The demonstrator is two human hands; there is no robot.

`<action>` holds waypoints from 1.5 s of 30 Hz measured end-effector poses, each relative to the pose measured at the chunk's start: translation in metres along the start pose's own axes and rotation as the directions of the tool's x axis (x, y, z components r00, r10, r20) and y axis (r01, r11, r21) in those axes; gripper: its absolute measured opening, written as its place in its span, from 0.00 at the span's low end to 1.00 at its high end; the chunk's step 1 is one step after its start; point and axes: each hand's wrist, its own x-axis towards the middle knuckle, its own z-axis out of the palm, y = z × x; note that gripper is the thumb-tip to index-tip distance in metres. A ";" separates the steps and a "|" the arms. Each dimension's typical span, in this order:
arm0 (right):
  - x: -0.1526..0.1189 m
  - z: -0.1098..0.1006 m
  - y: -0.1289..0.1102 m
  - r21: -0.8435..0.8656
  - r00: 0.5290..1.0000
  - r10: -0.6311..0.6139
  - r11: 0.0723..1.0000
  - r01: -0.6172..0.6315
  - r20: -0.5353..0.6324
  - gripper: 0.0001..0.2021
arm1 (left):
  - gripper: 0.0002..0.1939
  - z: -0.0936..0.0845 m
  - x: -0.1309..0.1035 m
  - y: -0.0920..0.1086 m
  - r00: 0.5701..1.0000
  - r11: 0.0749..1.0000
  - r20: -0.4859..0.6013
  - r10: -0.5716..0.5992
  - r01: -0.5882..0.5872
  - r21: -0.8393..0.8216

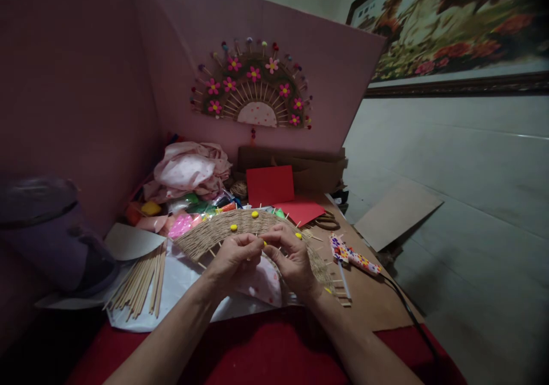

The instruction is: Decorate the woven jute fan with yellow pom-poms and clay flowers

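A fan-shaped piece woven of twine (223, 230) lies on white paper, with wooden sticks poking out and small yellow dots stuck on it. My left hand (234, 259) and my right hand (291, 259) meet over its inner edge, fingertips pinched together around a tiny yellow piece (265, 243). Which hand grips it I cannot tell. A spotted pink half-circle (261, 282) shows below my hands.
A bundle of wooden sticks (139, 282) lies at the left. A flower-patterned glue gun (354, 256) with a black cord rests at the right on brown card. Red cards (270, 185), pink cloth (189, 170) and coloured supplies sit behind. A finished flowered fan (253, 87) hangs on the pink wall.
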 end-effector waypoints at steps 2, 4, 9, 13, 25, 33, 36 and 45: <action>-0.001 0.000 0.000 0.016 1.000 0.003 1.000 -0.002 -0.015 0.04 | 0.20 0.000 0.000 0.000 1.000 1.000 0.000 0.005 -0.005 -0.006; -0.001 0.000 0.001 0.028 0.999 0.004 1.000 -0.002 -0.039 0.03 | 0.21 0.001 0.000 0.000 1.000 1.000 0.007 0.004 -0.004 0.006; -0.001 0.000 0.003 0.043 1.000 0.004 0.999 -0.003 -0.017 0.04 | 0.21 0.003 0.000 0.001 1.000 1.000 -0.002 0.011 -0.011 -0.013; 0.000 0.000 0.002 0.044 0.999 0.008 0.999 -0.005 -0.049 0.02 | 0.22 0.002 0.001 -0.001 1.000 1.000 0.007 -0.001 0.001 -0.008; 0.000 0.000 0.004 0.067 1.000 -0.009 0.998 0.010 -0.017 0.03 | 0.20 0.002 -0.001 0.000 1.000 1.000 0.005 0.008 -0.008 -0.013; -0.001 0.000 0.003 0.083 1.000 -0.007 0.997 0.005 0.014 0.04 | 0.21 0.001 -0.001 0.000 0.999 1.000 0.032 0.020 -0.019 -0.024; -0.001 0.001 0.002 0.086 1.000 -0.004 0.996 0.006 -0.025 0.02 | 0.21 0.001 -0.001 -0.001 0.999 1.000 0.039 0.020 -0.019 -0.019; 0.000 0.000 0.000 0.075 1.000 0.007 0.997 -0.005 -0.028 0.02 | 0.22 0.002 0.000 -0.002 1.000 1.000 0.028 -0.001 0.001 -0.028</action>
